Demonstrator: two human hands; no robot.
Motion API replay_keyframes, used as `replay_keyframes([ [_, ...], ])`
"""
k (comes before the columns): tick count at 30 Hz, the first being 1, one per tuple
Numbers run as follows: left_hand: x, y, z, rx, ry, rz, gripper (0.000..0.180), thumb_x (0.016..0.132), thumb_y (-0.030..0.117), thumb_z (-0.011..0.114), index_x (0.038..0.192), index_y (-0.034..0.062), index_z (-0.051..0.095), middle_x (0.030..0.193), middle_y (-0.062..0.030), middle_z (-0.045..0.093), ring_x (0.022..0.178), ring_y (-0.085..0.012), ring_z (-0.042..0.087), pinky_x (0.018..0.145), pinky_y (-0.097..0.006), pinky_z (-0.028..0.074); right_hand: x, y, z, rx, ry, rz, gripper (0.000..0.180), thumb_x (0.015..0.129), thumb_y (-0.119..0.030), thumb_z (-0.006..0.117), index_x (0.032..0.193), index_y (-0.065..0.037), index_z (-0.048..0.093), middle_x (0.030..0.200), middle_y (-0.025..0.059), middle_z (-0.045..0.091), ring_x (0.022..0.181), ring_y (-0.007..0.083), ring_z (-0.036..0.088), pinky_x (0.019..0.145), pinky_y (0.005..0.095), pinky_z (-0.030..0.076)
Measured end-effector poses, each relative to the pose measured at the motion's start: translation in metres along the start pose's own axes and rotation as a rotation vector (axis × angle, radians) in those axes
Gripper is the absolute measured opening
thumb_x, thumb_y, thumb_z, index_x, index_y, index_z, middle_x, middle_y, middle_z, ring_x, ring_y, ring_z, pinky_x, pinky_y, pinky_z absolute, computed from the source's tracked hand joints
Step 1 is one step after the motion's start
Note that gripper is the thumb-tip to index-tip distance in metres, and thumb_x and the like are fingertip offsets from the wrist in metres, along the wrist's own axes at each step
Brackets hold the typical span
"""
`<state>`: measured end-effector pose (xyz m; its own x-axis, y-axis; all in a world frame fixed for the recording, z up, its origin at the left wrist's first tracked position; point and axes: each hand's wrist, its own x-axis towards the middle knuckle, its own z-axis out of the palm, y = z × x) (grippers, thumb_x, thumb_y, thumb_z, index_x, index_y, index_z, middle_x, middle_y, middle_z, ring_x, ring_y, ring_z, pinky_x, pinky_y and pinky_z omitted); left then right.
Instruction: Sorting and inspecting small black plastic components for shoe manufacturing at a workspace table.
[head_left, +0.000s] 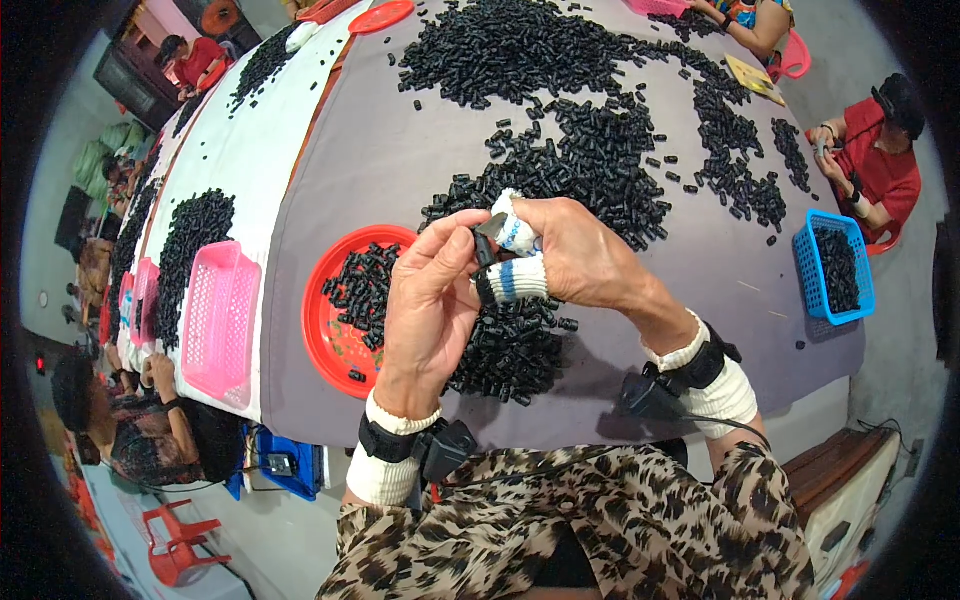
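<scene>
My left hand (430,310) pinches a small black plastic piece (484,250) between thumb and fingertips. My right hand (590,250) is closed on a small knife, whose short grey blade (490,226) lies against the upper end of that piece. White knitted covers with blue marks wrap some right fingers, and the knife's handle is hidden in the grip. Below and left of my hands sits a round red tray (312,320) with many similar black pieces in it. A heap of black pieces (600,170) spreads just beyond my hands, and more lie beneath them.
The grey-covered table (350,180) carries another large heap at its far side. A blue basket (808,265) of black pieces stands at the right, near a person in red (885,150). Leftward, a pink basket (220,320) rests on a white-covered table. Straps and cables hang at my wrists.
</scene>
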<state>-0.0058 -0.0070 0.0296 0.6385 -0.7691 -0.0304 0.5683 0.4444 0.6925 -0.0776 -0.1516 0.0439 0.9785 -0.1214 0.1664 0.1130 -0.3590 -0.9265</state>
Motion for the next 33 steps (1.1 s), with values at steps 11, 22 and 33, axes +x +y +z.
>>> replay_keyframes([
  [11,0.0,0.004,-0.009,-0.007,-0.116,-0.015,0.022,0.088,0.011,0.054,0.106,-0.0017,0.056,0.083,-0.0013,0.058,0.073,-0.0062,0.053,0.068,-0.022,0.047,0.003,-0.002,-0.005,-0.05,-0.062,-0.061,0.039,0.067,-0.033,0.071,0.079,0.001,0.056,0.065,0.011,0.057,0.059,0.0188,0.053,0.059,0.0326,0.043],
  [22,0.001,0.002,0.0,0.154,0.006,0.02,0.02,0.088,0.01,0.054,0.103,-0.0024,0.057,0.082,-0.0013,0.058,0.069,-0.0041,0.053,0.061,-0.018,0.045,0.0,-0.004,-0.008,-0.074,-0.092,-0.098,0.038,0.071,-0.034,0.067,0.077,0.002,0.057,0.065,0.0122,0.058,0.059,0.0227,0.056,0.057,0.0339,0.043],
  [33,0.0,0.001,0.002,0.014,-0.063,0.006,0.022,0.086,0.008,0.055,0.105,-0.0031,0.055,0.089,-0.0076,0.061,0.076,-0.0093,0.059,0.07,-0.021,0.049,-0.007,-0.008,-0.006,0.037,0.064,-0.069,0.035,0.066,-0.03,0.071,0.075,0.001,0.057,0.065,0.0118,0.057,0.057,0.0212,0.054,0.055,0.032,0.042],
])
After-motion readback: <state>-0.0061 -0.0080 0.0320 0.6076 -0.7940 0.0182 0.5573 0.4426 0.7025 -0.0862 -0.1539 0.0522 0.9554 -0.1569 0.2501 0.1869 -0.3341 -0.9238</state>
